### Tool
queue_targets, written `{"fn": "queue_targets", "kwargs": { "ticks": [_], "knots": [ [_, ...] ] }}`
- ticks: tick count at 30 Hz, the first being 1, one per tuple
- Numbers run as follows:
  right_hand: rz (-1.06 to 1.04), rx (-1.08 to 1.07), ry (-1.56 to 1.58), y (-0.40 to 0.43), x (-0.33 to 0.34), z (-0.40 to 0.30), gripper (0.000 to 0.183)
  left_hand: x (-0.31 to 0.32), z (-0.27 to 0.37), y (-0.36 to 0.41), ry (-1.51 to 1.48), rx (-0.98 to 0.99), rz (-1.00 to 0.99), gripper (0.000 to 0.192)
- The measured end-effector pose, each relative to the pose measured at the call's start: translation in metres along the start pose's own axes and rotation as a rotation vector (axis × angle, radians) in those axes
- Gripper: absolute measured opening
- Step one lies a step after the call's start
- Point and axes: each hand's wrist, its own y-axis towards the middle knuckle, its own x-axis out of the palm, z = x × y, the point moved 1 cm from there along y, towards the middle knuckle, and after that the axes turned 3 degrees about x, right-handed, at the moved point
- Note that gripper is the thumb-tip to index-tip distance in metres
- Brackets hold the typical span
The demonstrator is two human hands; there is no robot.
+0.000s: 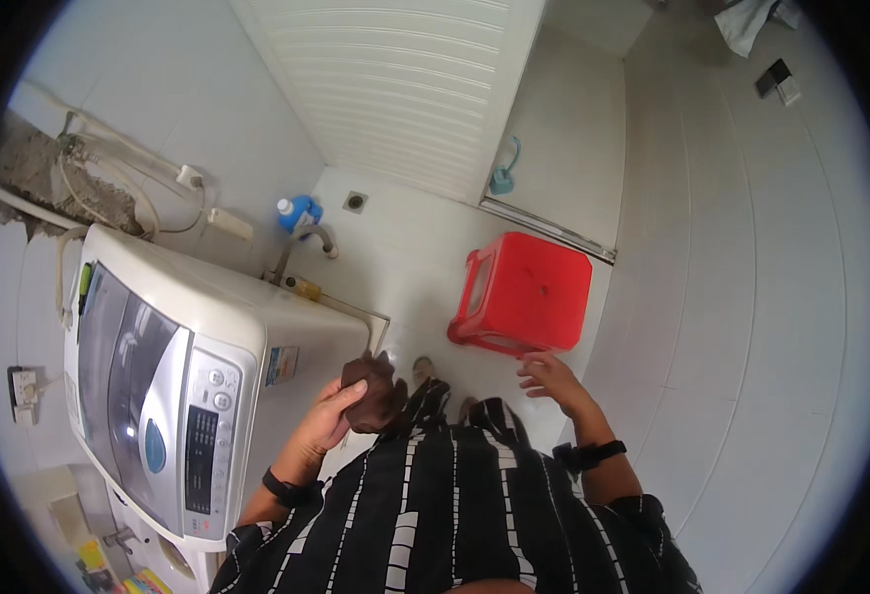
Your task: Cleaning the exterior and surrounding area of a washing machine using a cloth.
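My left hand (331, 412) grips a crumpled dark brown cloth (373, 393), thumb on top, beside the front of a white top-loading washing machine (301, 319). The cloth hangs in loose folds before my patterned black clothing. My right hand (551, 380) holds nothing; its fingers are spread a little. It hovers by the near edge of a red plastic stool (543, 289), and whether the fingertips touch it I cannot tell. The washer's tinted lid (127, 349) is down, with its control panel (208, 445) facing my side.
A blue bottle with a white cap (300, 214) stands by the wall near a grey drain hose (305, 237) and a floor drain (355, 202). A white louvred door (405, 89) stands beside a doorway with a metal sill track (546, 229). A washbasin (175, 557) is at lower left.
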Motion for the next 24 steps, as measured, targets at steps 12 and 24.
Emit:
{"fn": "queue_targets", "kwargs": {
  "ticks": [12, 24],
  "knots": [
    [0.278, 0.143, 0.402, 0.116, -0.11, 0.07, 0.065, -0.002, 0.0, 0.032, 0.188, -0.268, 0.121, 0.045],
    [0.204, 0.17, -0.112, 0.282, -0.123, 0.06, 0.038, 0.042, -0.041, 0.045, 0.141, -0.353, 0.284, 0.061]
  ]
}}
